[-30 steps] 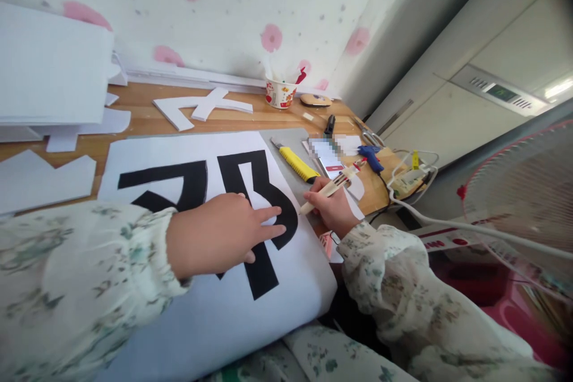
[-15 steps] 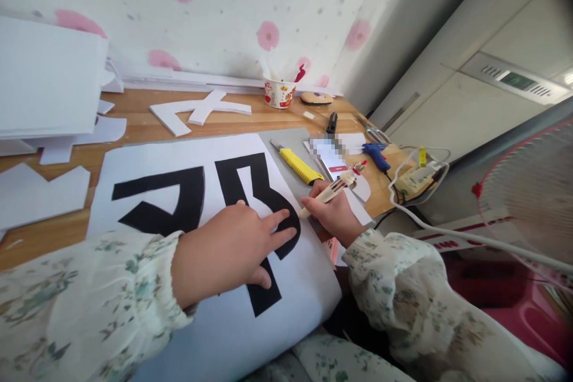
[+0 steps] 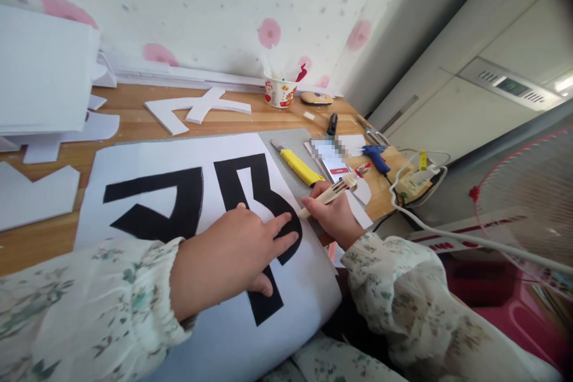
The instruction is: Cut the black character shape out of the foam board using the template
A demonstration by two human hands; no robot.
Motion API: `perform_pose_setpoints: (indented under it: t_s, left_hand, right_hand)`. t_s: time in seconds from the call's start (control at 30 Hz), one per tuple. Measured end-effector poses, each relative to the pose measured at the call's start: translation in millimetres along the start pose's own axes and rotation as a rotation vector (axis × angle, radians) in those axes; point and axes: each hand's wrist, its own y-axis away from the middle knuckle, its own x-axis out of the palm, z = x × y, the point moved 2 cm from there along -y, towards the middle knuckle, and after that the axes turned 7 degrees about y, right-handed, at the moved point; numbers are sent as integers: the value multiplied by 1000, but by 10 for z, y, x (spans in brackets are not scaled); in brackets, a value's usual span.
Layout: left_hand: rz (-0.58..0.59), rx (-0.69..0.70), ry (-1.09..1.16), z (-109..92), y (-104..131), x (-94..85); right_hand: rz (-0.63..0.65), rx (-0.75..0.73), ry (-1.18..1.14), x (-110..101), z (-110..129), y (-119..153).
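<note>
Spread fingers of my left hand (image 3: 237, 250) lie flat across a black cut-out shape (image 3: 244, 176), which rests on a large white sheet (image 3: 233, 340). Pinched in my right hand (image 3: 338, 218) is a cream multi-colour pen (image 3: 333, 192) with a red clip end. Its tip meets the sheet close to the curved right edge of the black shape. To the left a second black shape (image 3: 185, 191) lies on the sheet, partly covered by my left forearm. A yellow utility knife (image 3: 298, 167) lies just beyond my right hand, on a grey mat (image 3: 286, 138).
Beyond the mat stand a paper cup (image 3: 278, 94) with sticks and a mouse (image 3: 316, 98). On the right are a phone (image 3: 331, 158), a blue glue gun (image 3: 376, 158), scissors (image 3: 372, 131) and a power strip (image 3: 416, 182). White foam-board pieces (image 3: 38, 194) lie at left.
The view has shifted slightly, with the sheet's left side appearing a little further left. Both hands keep nearly the same places, and the pen tip stays near the black shape's curved edge.
</note>
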Motion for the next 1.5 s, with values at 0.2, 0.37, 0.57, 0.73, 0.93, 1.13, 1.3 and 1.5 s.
perform_pose_setpoints:
  t_s: [0.2, 0.37, 0.57, 0.73, 0.93, 1.13, 1.3, 1.5]
  left_hand:
    - [-33, 13, 0, 13, -2, 32]
    - [-16, 21, -14, 9, -6, 39]
    - [6, 29, -42, -14, -3, -36]
    - [3, 25, -44, -6, -9, -45]
    - [106, -63, -9, -29, -43, -127]
    - [246, -233, 75, -40, -97, -230]
    - [243, -249, 67, -54, -92, -243]
    - [163, -261, 59, -79, -71, -201]
  right_hand:
    - [-19, -10, 2, 27, -4, -18]
    - [-41, -14, 14, 42, 18, -33]
    - [-51, -15, -20, 64, -17, -34]
    - [-39, -15, -63, 62, -54, -33]
    - [-40, 0, -152, 125, -19, -106]
    - [-16, -41, -148, 289, 78, -267]
    - [-21, -36, -162, 383, 92, -388]
    - [-20, -56, -128, 424, 128, -408]
